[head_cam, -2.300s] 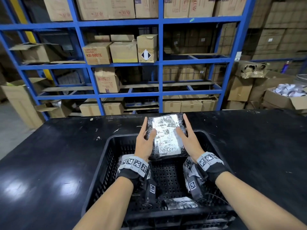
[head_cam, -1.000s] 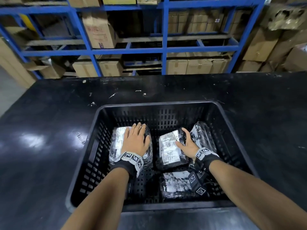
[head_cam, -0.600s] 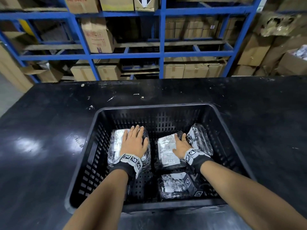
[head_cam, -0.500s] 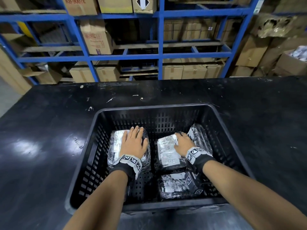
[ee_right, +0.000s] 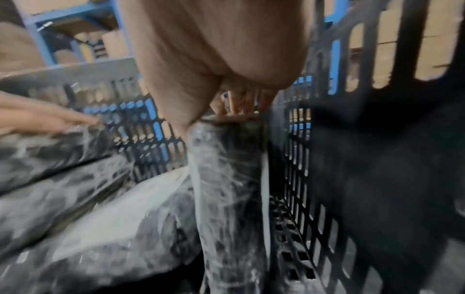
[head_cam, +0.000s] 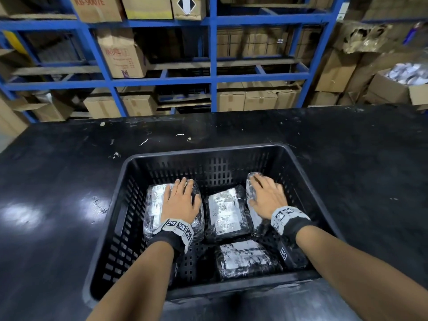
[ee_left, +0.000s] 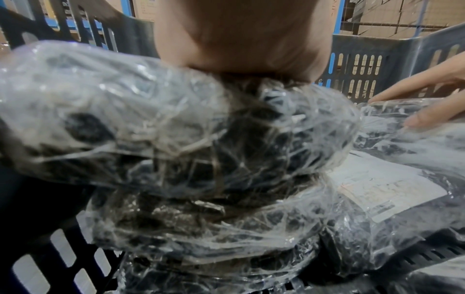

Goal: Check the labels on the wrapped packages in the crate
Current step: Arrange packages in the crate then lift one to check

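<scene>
A black slatted crate [head_cam: 308,184] is sitting on a black table [head_cam: 58,181], and four plastic-wrapped packages are lying inside it. The left hand [head_cam: 179,201] is resting palm down, fingers straight and together, on top of the left package [head_cam: 152,205], which is lying flat against the left wall of the crate; the hand is pressing on it without curling round it, and the left wrist view is showing only the heel of the palm against the crinkled wrap. The right hand [head_cam: 266,196] is lying on the right package [head_cam: 251,191], which is standing tilted on its edge close to the right wall of the crate; its fingers are extended over the upper edge, and from the blurred right wrist view it cannot be told whether they are closing round the package or merely touching it. Between the two hands, the middle package [head_cam: 225,213] is lying flat with its white printed label [head_cam: 223,210] facing up, untouched. Nearer the person than the right hand, below the middle package, the near package [head_cam: 245,258] is lying flat with a white label facing up. Beyond the table, blue shelving [head_cam: 213,54] is holding cardboard boxes [head_cam: 120,56].
</scene>
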